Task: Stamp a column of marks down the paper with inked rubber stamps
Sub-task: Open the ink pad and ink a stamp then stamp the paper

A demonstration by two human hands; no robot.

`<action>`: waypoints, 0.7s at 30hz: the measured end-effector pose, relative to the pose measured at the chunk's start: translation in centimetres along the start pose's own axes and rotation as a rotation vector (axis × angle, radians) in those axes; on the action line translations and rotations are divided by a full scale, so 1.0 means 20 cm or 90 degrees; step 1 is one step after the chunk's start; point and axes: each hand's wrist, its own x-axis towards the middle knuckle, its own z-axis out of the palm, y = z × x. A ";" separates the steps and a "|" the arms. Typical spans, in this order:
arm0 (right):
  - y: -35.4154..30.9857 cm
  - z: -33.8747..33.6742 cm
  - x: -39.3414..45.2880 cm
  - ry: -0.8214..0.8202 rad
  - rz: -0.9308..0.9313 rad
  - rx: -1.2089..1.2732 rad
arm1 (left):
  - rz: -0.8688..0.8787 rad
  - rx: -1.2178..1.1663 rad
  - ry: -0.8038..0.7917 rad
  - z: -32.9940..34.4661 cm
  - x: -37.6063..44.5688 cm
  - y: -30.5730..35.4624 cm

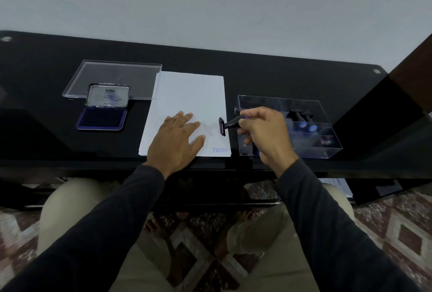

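Observation:
A white sheet of paper [187, 95] lies in the middle of the black desk. One purple "SAMPLE" mark [219, 150] shows at its near right corner. My left hand [177, 137] rests flat on the paper's lower part, fingers spread. My right hand [264, 133] grips the handle of a black rubber stamp [228, 126], held sideways just above the paper's right edge with its inked face turned left. An open ink pad [101, 119] with a purple pad and raised lid sits left of the paper.
A clear plastic box [311, 142] right of the paper holds more black stamps [300, 115]. A clear flat lid [112, 74] lies behind the ink pad. The black desk's [268, 74] near edge runs just below the paper. A wall stands behind.

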 end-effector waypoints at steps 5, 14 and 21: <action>0.00 -0.01 0.01 -0.004 0.046 0.066 | -0.002 0.008 -0.002 0.00 0.00 0.00; 0.01 -0.03 0.03 -0.008 0.069 0.092 | -0.003 0.011 -0.001 0.00 0.00 0.00; 0.02 -0.03 0.04 0.000 0.067 0.098 | -0.003 0.004 -0.004 -0.01 0.00 0.00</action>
